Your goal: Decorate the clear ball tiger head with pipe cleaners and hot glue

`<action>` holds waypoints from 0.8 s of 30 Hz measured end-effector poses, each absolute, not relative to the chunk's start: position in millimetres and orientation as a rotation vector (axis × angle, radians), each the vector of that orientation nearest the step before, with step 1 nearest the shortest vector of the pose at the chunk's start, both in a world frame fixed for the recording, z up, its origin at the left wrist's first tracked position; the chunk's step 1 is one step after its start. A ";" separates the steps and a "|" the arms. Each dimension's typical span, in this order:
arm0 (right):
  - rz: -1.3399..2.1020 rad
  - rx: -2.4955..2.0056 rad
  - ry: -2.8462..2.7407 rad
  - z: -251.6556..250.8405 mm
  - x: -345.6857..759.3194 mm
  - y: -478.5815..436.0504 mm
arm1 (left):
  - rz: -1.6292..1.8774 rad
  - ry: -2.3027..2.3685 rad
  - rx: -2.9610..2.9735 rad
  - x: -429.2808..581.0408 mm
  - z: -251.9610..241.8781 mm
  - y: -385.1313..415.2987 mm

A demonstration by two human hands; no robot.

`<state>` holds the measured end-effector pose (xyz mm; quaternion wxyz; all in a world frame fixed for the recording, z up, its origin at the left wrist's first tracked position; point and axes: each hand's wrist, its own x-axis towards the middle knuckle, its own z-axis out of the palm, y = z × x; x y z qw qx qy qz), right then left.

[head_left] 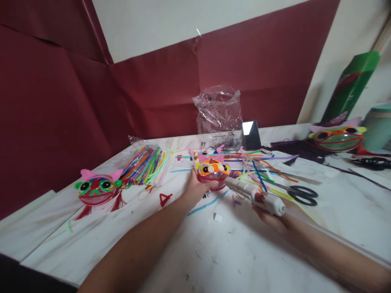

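My left hand (198, 188) is closed around the left side of a small animal-face craft (215, 167) with pink ears, round black eyes and an orange nose. In my right hand (271, 217) is a white hot glue gun (256, 194), its nozzle pointing at the lower right of the face and touching it or very close to it. The fingers of my right hand are partly hidden under the glue gun. Loose pipe cleaners (259, 156) in many colours lie just behind and right of the craft.
A finished-looking green-eyed face (97, 189) with red tassels lies at left, beside a bundle of pipe cleaners (146, 165). Black-handled scissors (304, 194) are right of the glue gun. A phone (251, 136) and a clear plastic bag (218, 112) stand behind. Another face (337, 138) sits far right.
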<state>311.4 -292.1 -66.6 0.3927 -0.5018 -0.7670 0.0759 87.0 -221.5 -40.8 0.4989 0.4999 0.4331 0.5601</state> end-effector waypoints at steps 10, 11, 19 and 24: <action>0.218 -1.253 -2.012 -54.9 304.4 -297.0 | 1.351 1.021 1.197 88.0 -42.4 -219.7; 0.219 -1.248 -2.003 -55.5 304.6 -296.8 | 1.353 1.025 1.199 88.0 -42.4 -219.6; 0.254 -1.254 -2.022 -58.7 308.1 -295.5 | 1.349 1.031 1.213 87.3 -43.8 -218.6; 0.250 -1.259 -2.018 -54.9 305.2 -297.0 | 1.358 1.019 1.225 86.7 -45.4 -217.6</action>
